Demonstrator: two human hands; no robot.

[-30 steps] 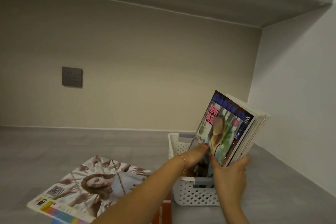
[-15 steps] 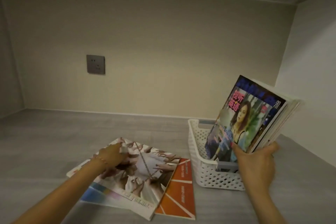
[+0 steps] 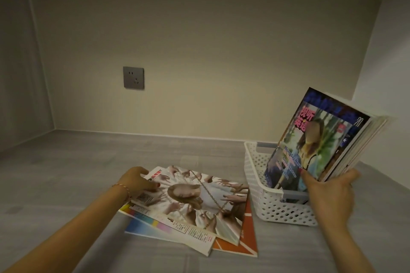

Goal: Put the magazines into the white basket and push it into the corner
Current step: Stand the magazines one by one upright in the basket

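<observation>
left hand (image 3: 137, 180) now pinching top magazine (image 3: 195, 201); right hand (image 3: 327, 193) clasps stack (image 3: 319, 142) in basket (image 3: 255, 175).

White perforated basket (image 3: 261, 186), orange magazine (image 3: 248, 237), grey socket (image 3: 133, 77).

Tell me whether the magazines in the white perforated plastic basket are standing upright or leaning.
Leaning. The magazines tilt right inside the white perforated plastic basket, held by the right hand.

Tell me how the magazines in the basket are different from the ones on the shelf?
The basket magazines stand up, leaning right; the shelf magazines lie flat in a messy pile. The right hand holds the basket ones together, while the left hand grips the top one of the pile by its far corner. The basket hides the standing ones' bottoms; the pile's top cover shows fully. Both have colorful covers.
</observation>
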